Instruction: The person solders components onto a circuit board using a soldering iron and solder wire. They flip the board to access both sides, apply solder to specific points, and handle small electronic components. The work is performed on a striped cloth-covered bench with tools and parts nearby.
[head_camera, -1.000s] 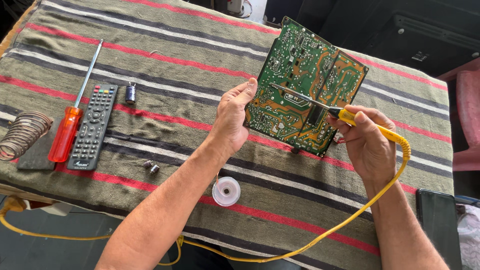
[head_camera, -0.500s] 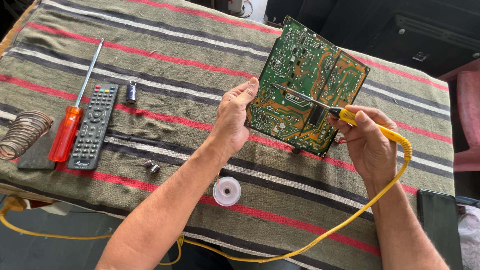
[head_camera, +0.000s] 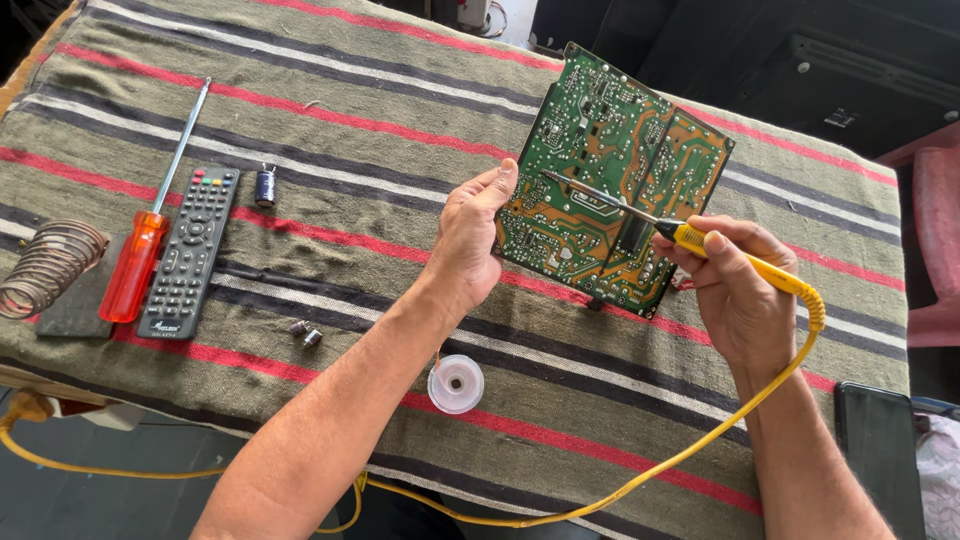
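1. The left hand (head_camera: 468, 250) holds the green circuit board (head_camera: 610, 185) by its left edge, fingers curled round the rim and thumb on the solder side. The board stands tilted up off the striped cloth (head_camera: 380, 130), its near corner resting on the cloth, right of centre.

2. The right hand (head_camera: 740, 290) has its fingers closed in a pen grip on the yellow handle of the soldering iron (head_camera: 640, 210). The tip lies on the board's solder side, near its middle and towards the left half.

3. Compared with half a second and a second ago, little has changed. Both hands keep the same grips, and the board has the same tilt. The iron's tip sits on about the same patch of the board; any shift is too small to tell. I judge the iron is being held on one joint rather than moved about.

4. The iron's yellow cord (head_camera: 640, 480) loops from the handle down over the near edge of the cloth, as before.

5. Nothing else has moved. A small solder spool (head_camera: 456, 384) lies near the left wrist. Further left lie two small parts (head_camera: 306, 333), a black remote (head_camera: 190, 250), a red-handled screwdriver (head_camera: 140, 255) and a wire coil stand (head_camera: 45, 268). A dark capacitor (head_camera: 265, 186) lies beyond the remote. A dark phone (head_camera: 880, 450) lies at the near right corner.
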